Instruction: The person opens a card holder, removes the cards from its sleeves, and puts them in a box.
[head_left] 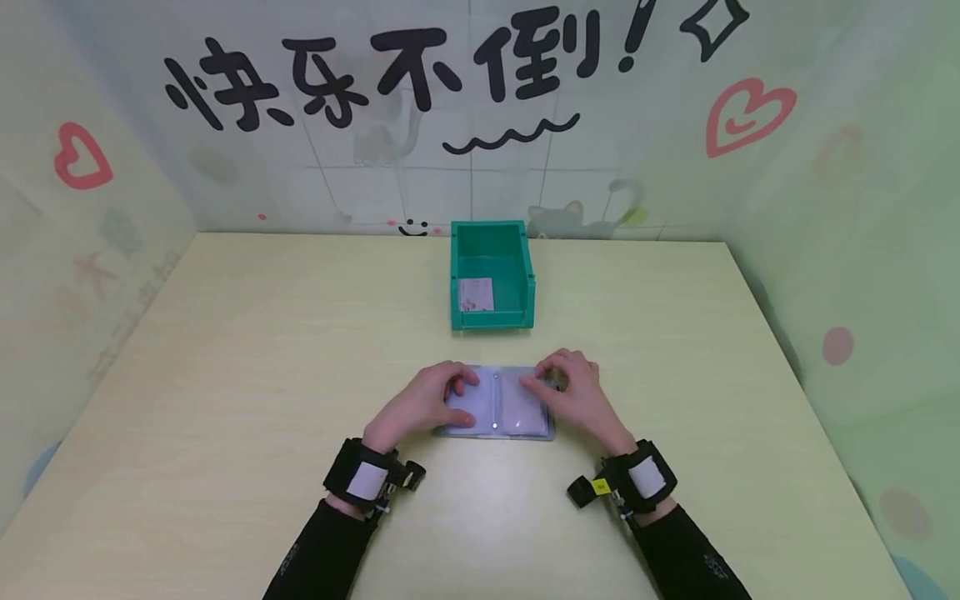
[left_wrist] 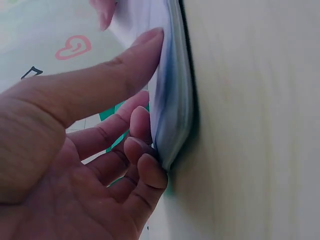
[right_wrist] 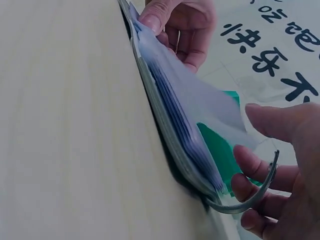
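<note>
A small album (head_left: 496, 417) with pale lilac pages and a ring-like spine lies spread on the table. My left hand (head_left: 427, 402) holds its left side; in the left wrist view the thumb (left_wrist: 145, 47) presses on the page and the fingertips touch the edge. At the album's right side is my right hand (head_left: 577, 396), thumb and fingers apart. In the right wrist view a thin translucent page (right_wrist: 215, 107) stands up from the stack, close to the right thumb (right_wrist: 265, 120). A curved strap (right_wrist: 245, 204) of the cover touches the right fingers.
A green open-front bin (head_left: 513, 319) stands behind the album, with a small pink printed card (head_left: 476, 294) inside. Printed cloth walls (head_left: 825, 250) bound the table (head_left: 262, 350) at the back and both sides.
</note>
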